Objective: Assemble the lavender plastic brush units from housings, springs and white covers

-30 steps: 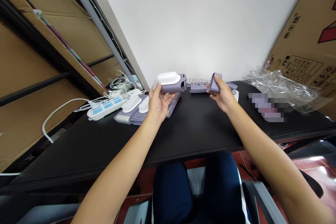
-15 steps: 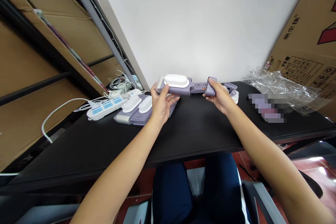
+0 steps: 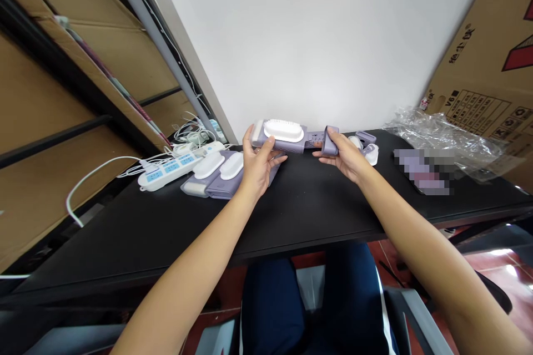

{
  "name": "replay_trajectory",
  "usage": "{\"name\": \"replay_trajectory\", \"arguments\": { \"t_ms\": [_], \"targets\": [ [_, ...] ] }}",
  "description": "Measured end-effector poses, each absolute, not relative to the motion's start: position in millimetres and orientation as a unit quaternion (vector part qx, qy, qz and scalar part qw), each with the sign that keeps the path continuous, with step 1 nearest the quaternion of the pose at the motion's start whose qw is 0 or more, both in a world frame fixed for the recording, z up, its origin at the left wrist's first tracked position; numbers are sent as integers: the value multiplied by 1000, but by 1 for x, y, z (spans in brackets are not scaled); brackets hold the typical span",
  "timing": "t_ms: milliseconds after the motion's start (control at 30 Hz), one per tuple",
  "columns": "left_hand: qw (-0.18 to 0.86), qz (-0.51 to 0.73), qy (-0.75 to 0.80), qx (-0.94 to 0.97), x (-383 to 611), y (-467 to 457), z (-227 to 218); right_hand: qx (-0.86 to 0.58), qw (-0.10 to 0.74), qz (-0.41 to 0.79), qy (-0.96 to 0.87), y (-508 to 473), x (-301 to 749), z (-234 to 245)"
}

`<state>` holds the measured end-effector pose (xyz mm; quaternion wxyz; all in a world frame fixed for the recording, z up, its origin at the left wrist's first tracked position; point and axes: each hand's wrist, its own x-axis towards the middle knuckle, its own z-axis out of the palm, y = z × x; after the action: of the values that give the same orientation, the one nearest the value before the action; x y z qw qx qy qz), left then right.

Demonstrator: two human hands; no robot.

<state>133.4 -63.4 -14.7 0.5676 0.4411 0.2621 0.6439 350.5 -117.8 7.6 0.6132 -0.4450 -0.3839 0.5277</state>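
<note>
My left hand (image 3: 259, 165) is closed around one end of a purple plastic housing (image 3: 287, 147), which has a white oval piece (image 3: 283, 131) on its top. A narrower slotted purple section (image 3: 315, 137) sticks out from the housing's right end. My right hand (image 3: 345, 156) is closed on a short purple sleeve-like piece (image 3: 330, 145) at that section's far end. The sleeve and the wide part of the housing stand apart. Both are held above the black table (image 3: 308, 199). Two similar purple housings (image 3: 222, 183) with white ovals lie beside my left hand, partly hidden.
A white power strip (image 3: 170, 169) with tangled cables lies at the left. Small purple and white parts (image 3: 370, 152) rest behind my right hand. Farther right are a pixelated flat object (image 3: 422, 172), crumpled clear plastic (image 3: 449, 136) and a cardboard box (image 3: 483, 77).
The housing has shifted slightly right in my left hand. My right hand and the sleeve have moved a little left and down, so the gap between them is shorter.
</note>
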Motion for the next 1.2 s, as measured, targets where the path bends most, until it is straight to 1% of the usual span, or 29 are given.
{"name": "replay_trajectory", "arguments": {
  "t_ms": [200, 300, 500, 733, 867, 1033, 1200],
  "targets": [
    [549, 667, 257, 433, 131, -64, -10, -453, 627, 512, -374, -118, 353, 10],
    [536, 666, 262, 448, 132, -67, -9, -451, 621, 513, -384, -117, 352, 7],
    [559, 619, 275, 479, 142, -74, -17, -455, 589, 525, -413, -114, 342, -2],
    [556, 638, 265, 463, 141, -73, -16, -457, 593, 524, -406, -117, 341, 1],
    [557, 642, 259, 460, 140, -72, -16, -456, 578, 542, -406, -118, 340, 1],
    [559, 637, 253, 467, 141, -73, -17, -422, 578, 586, -380, -116, 341, 0],
    [562, 633, 248, 470, 142, -73, -16, -410, 587, 585, -381, -117, 340, 1]
  ]
}}
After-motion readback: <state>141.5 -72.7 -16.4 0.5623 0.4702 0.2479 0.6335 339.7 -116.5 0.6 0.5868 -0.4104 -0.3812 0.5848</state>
